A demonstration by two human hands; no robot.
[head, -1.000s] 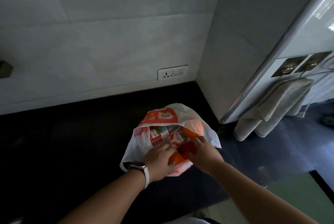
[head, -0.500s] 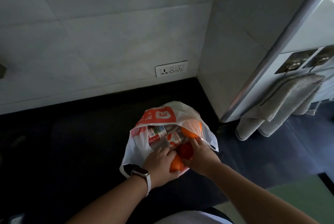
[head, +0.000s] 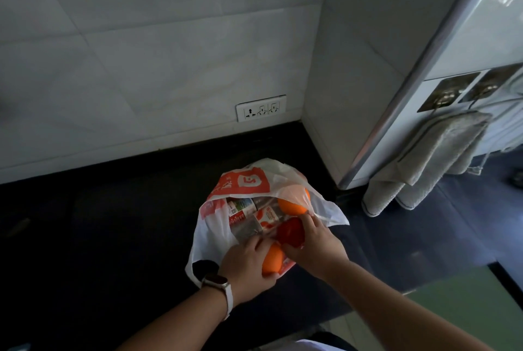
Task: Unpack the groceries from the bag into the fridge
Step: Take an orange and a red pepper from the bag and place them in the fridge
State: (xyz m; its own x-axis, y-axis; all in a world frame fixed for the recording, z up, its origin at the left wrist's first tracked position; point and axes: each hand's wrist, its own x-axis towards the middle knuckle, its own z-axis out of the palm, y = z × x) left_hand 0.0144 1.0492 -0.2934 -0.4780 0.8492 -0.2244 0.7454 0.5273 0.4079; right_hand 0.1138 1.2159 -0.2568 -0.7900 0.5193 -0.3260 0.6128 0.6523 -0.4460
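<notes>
Head view — hands around orange, red fruit

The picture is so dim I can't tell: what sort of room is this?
Most likely a home kitchen: a dark counter runs along a tiled wall with a socket, a fridge hung with towels stands to the right, and a grocery bag sits on the counter.
</notes>
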